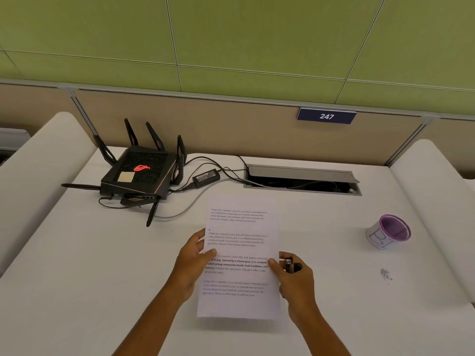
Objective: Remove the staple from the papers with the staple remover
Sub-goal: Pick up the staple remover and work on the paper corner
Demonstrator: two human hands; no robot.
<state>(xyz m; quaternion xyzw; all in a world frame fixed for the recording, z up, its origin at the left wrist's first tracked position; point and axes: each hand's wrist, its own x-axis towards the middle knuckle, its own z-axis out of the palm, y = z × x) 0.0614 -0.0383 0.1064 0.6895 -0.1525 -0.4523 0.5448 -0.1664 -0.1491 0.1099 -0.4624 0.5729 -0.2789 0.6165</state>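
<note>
A: Scanning from the left, what sits on the white desk (77,278)?

B: A black router with upright antennas and a glowing red logo (140,173) stands at the far left, well apart from the work. Nearer the middle, the left hand (191,263) pinches the left edge of the white printed papers (239,258), thumb on top.

A: And the other side?

B: The right hand (295,281) grips the papers' right edge with its thumb while its curled fingers hold the small black and metal staple remover (291,265). Further right stands a white paper cup with a purple rim (388,232).

A: Which step is this?

B: It looks like positioning; the staple itself is too small to make out. Next, the remover's jaws likely need bringing to the staple while the left hand steadies the sheets.
</note>
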